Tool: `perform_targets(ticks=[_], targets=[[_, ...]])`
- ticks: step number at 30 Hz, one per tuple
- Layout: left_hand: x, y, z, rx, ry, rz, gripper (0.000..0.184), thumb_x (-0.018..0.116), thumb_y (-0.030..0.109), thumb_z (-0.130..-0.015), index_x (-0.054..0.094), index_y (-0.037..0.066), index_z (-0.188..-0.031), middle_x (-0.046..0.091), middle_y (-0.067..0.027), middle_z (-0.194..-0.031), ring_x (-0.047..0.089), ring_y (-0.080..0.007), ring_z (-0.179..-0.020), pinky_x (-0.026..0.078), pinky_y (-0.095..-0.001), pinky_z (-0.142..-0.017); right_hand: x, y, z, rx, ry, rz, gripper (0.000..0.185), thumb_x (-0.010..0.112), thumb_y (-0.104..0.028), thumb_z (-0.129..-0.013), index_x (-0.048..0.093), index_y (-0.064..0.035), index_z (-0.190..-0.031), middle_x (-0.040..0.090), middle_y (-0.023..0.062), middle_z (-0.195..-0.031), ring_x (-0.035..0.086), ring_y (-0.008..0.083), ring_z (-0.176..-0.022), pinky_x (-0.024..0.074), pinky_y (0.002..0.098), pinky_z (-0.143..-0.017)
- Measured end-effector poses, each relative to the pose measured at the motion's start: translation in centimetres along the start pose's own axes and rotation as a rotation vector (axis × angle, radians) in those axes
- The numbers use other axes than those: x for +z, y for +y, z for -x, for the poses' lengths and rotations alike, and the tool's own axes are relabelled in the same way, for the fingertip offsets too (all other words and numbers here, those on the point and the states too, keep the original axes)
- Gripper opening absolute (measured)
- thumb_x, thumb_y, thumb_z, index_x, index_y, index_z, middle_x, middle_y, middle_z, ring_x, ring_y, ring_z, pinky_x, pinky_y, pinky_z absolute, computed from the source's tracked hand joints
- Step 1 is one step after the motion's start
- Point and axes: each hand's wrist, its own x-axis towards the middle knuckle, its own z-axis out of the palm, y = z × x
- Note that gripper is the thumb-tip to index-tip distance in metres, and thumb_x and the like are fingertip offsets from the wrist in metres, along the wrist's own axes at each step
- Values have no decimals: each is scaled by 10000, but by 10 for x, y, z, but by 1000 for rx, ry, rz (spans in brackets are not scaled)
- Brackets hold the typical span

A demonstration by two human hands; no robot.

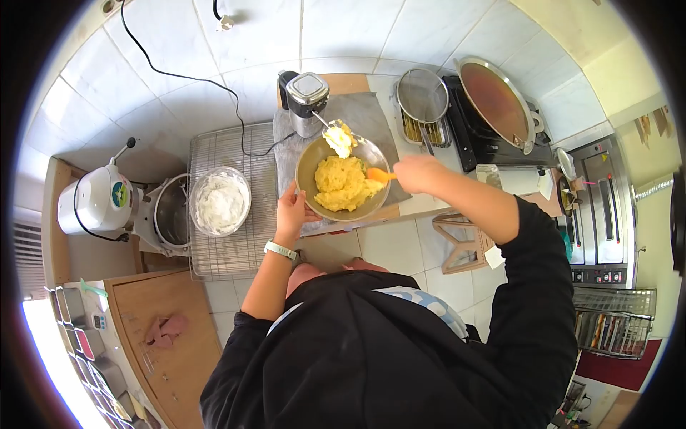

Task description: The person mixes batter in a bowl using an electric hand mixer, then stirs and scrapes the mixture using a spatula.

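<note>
My left hand (291, 215) grips the near left rim of a metal mixing bowl (306, 171). Inside lies a thick yellow batter or dough (341, 182). My right hand (420, 176) is closed around the handle of an orange spatula (381, 175), whose blade rests against the right side of the yellow mass. Over the bowl's far edge hangs the whisk end of a hand mixer (309, 96), coated in yellow and white clumps (340, 139). The mixer body stands on a grey cloth (364, 114) behind the bowl.
To the left, a bowl of white cream (221, 201) sits on a wire rack (204, 257), beside a white stand mixer (96, 200). At the right are a strainer (423, 96) and a wide pan of brown liquid (494, 100) on a black stove (486, 146). The mixer's cord (179, 74) runs up the wall.
</note>
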Motion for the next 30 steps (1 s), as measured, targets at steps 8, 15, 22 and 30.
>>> perform_targets(ticks=[8, 15, 22, 30], targets=[[-5, 2, 2, -97, -21, 105, 457, 402, 137, -946, 289, 73, -1384, 598, -121, -760, 654, -238, -598, 574, -295, -514, 80, -24, -14, 110, -557, -1522, 376, 445, -140, -897, 479, -108, -1270, 447, -3, -652, 341, 68, -441, 296, 220, -370], [-11, 4, 1, -113, -54, 65, 466, 415, 149, -946, 286, 87, -1390, 580, -101, -725, 656, -239, -613, 579, -306, -537, 66, -10, -1, -62, 19, -1005, 329, 476, -86, -835, 579, -72, -1146, 542, 80, -637, 512, 177, -491, 390, 302, -413], [-10, 8, 2, -121, -52, 52, 467, 412, 139, -947, 281, 91, -1393, 585, -98, -718, 656, -241, -610, 579, -305, -540, 9, -26, 53, 83, 449, -86, 240, 550, -124, -786, 650, -67, -997, 609, 130, -708, 631, 280, -667, 501, 356, -593], [-10, 7, 0, -116, -92, 70, 487, 416, 144, -949, 248, 101, -1404, 580, -107, -723, 662, -262, -632, 586, -323, -551, 44, 16, -33, 89, 356, -176, 165, 548, -80, -768, 662, -54, -884, 615, 140, -700, 630, 234, -624, 491, 356, -518]])
